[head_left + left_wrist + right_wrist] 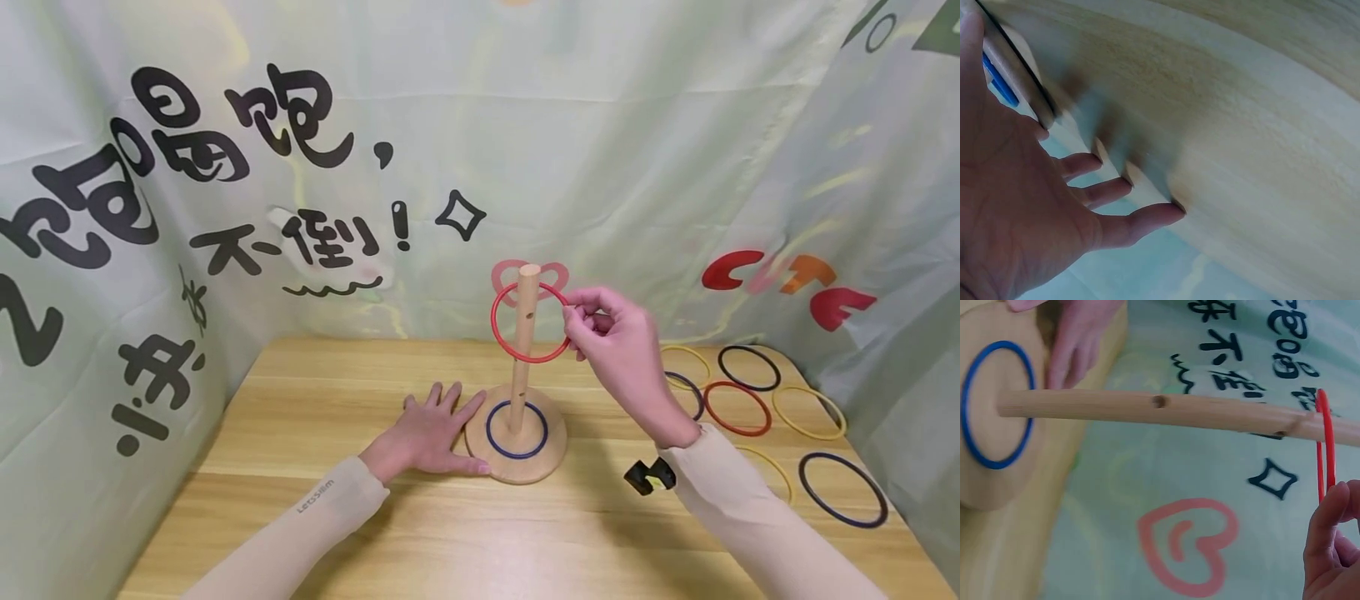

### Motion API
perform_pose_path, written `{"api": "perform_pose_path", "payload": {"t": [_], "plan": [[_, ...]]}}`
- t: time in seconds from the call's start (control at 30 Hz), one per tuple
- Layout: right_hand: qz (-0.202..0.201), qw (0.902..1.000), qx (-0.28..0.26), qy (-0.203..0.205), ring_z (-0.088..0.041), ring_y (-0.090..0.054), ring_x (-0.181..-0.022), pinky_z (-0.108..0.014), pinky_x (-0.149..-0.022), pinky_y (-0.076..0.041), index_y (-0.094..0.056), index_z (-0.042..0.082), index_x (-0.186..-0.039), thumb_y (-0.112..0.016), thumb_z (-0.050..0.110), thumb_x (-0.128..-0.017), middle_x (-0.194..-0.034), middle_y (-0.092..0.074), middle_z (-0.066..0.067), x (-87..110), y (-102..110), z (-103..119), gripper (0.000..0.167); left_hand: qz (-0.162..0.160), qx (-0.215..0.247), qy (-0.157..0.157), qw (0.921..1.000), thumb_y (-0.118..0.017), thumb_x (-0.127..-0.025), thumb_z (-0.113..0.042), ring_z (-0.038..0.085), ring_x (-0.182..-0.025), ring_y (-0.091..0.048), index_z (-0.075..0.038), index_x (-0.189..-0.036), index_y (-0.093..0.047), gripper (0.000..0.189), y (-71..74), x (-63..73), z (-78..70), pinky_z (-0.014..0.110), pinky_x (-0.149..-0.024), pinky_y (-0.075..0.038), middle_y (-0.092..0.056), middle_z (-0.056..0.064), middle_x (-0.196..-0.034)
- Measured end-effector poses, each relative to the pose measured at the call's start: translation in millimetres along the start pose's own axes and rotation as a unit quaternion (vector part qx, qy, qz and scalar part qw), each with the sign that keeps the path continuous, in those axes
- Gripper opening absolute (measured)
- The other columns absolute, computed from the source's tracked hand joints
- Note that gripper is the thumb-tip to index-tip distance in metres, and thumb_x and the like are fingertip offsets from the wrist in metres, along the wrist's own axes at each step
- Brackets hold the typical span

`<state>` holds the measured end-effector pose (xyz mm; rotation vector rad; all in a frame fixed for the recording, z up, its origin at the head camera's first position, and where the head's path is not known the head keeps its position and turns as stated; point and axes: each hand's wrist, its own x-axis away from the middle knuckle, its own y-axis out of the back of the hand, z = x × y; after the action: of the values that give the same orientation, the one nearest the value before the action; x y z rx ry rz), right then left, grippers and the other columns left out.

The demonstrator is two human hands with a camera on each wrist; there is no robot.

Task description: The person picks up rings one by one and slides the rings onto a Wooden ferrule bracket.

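Grip on the ring: the right hand (618, 350) pinches a red ring (536, 361) at its right edge, thumb and index finger closed upon it.
Red ring: it is held in the air, around the upper part of the wooden pole (521, 381), a little below the pole's top; the right wrist view shows its near side crossing in front of the wood.
Left hand: the left hand (429, 435) is spread flat, the fingers apart and holding nothing; its thumb touches the edge of the round base (492, 461).
Pole and base: the pole stands upright on this base, with some dark holes along its length.
Blue ring: one blue ring (517, 457) lies on the base, around the foot of the pole.
Rings at right: on the wooden table (480, 542) lie a second red ring (706, 402), a black ring (742, 347), and several yellow and dark blue ones; some are partly covered by the right arm.
Right cuff: a small black device (650, 477) is beside the pale sleeve (731, 492).
Cloth: behind everything hangs a pale green cloth (600, 158) with large dark characters and coloured letters.
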<state>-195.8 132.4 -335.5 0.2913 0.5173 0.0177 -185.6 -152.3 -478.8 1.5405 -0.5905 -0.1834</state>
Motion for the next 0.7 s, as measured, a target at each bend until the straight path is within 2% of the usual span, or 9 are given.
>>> {"api": "perform_pose_path", "payload": {"t": [0.17,0.43,0.7], "plan": [[0.017,0.9994,0.007,-0.03,-0.021,-0.063,-0.061,-0.025,-0.051,-0.05,-0.077,0.006,-0.113,-0.073,0.009,-0.104,-0.083,-0.068,-0.012,8.6,-8.0,-26.5,0.01,-0.001,-0.007,0.004,1.0,-0.051,-0.084,-0.099,0.056,-0.157,-0.027,-0.03,-0.178,-0.015,0.122,-0.7,0.0,1.6,0.084,-0.105,-0.035,-0.022,0.021,-0.178],[0.043,0.9959,0.018,-0.077,-0.022,-0.064,-0.059,-0.027,-0.053,-0.053,-0.074,0.003,-0.108,-0.069,-0.003,-0.098,-0.083,-0.067,-0.011,31.4,-24.1,-65.6,0.013,-0.001,-0.014,0.002,0.9999,-0.05,-0.085,-0.098,0.055,-0.157,-0.028,-0.03,-0.178,-0.014,0.121,-0.1,-0.5,-0.8,0.084,-0.104,-0.036,-0.022,0.021,-0.178],[0.065,0.9913,0.037,-0.109,-0.02,-0.06,-0.055,-0.026,-0.049,-0.045,-0.074,0.004,-0.107,-0.068,-0.003,-0.095,-0.084,-0.066,-0.009,49.4,-32.7,-91.1,0.014,-0.005,-0.018,0.004,0.9998,-0.051,-0.085,-0.098,0.055,-0.157,-0.029,-0.029,-0.178,-0.015,0.121,-2.1,-1.3,-1.3,0.083,-0.104,-0.037,-0.023,0.021,-0.177]]}}
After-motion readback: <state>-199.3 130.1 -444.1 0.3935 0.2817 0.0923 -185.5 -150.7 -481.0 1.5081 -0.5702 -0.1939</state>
